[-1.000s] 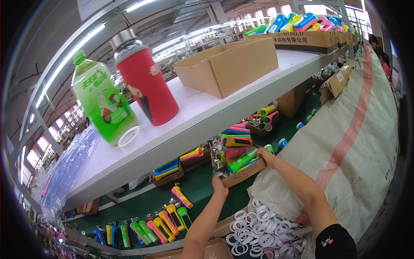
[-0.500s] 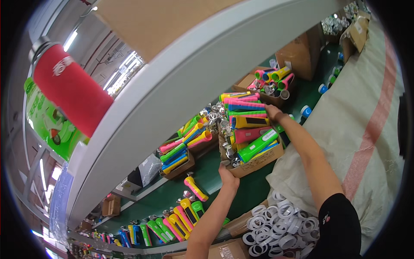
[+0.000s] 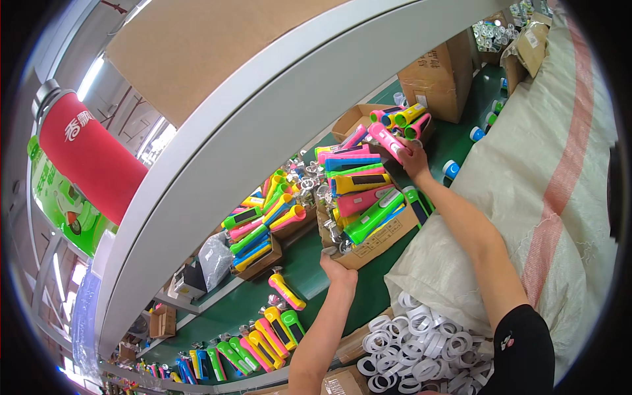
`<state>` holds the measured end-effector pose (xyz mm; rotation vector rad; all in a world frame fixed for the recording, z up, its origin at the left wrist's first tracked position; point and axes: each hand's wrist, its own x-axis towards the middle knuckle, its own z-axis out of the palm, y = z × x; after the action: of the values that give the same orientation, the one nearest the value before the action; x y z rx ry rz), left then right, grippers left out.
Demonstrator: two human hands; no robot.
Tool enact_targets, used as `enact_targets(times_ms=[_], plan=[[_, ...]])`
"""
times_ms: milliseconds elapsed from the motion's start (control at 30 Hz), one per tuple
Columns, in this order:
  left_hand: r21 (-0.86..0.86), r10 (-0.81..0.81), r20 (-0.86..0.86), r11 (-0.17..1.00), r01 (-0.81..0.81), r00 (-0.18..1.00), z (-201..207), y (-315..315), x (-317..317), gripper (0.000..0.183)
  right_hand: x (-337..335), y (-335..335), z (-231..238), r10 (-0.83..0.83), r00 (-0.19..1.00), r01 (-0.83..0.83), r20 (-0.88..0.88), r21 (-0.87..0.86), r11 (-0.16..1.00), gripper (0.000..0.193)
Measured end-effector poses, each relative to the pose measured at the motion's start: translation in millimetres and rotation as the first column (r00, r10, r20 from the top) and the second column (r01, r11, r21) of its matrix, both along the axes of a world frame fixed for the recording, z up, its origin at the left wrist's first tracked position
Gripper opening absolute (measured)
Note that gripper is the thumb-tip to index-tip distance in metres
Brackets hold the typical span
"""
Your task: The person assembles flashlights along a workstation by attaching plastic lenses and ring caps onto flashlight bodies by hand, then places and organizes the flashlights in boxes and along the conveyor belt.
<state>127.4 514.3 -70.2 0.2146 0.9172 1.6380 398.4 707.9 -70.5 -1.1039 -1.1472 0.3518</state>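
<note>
My right hand [image 3: 415, 160] is closed around a pink flashlight [image 3: 386, 139], raised above the far right side of an open cardboard box [image 3: 390, 238]. That box is filled with flashlight bodies in pink, blue, yellow and green; a large green flashlight [image 3: 375, 217] lies on top near its front. At the box's near left corner, my left hand [image 3: 338, 268] grips the cardboard, with its fingers partly hidden. Silvery lamp heads [image 3: 332, 230] show along the box's left side.
Behind stands another box of flashlights [image 3: 411, 118]; a third box [image 3: 260, 259] is to the left. Flashlights [image 3: 263, 342] line the green conveyor's near edge. White rings [image 3: 421, 345] fill a box below. A woven sack [image 3: 500, 217] lies right; a grey shelf beam [image 3: 263, 99] crosses overhead.
My right hand has left the box's far right side and now holds up a pink flashlight. My left hand stays at the box corner. The whole view has shifted slightly.
</note>
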Motion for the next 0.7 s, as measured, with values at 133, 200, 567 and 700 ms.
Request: enact_targets(times_ms=[133, 200, 567, 700], plan=[[-0.018, 0.035, 0.015, 0.999, -0.035, 0.999, -1.2, 12.5, 14.2, 0.026, -7.9, -7.2, 33.8, 0.183, 0.977, -0.190, -0.106, -0.056, 0.980, 0.041], [-0.050, 0.095, -0.039, 0.994, -0.097, 0.995, -3.4, 20.7, 20.8, 0.022, -13.6, -2.4, 51.8, 0.218, 0.969, -0.232, -0.117, -0.119, 0.966, 0.044], [-0.015, 0.072, 0.003, 0.997, -0.072, 0.997, -28.6, 64.2, 22.8, 0.031, -10.4, 27.2, 47.7, 0.019, 0.920, -0.009, 0.391, -0.029, 1.000, 0.038], [0.004, 0.123, -0.012, 0.992, -0.123, 0.992, -33.3, 85.0, 26.2, 0.035, -7.7, -45.6, 12.6, 0.333, 0.831, -0.136, 0.445, -0.417, 0.899, 0.035]])
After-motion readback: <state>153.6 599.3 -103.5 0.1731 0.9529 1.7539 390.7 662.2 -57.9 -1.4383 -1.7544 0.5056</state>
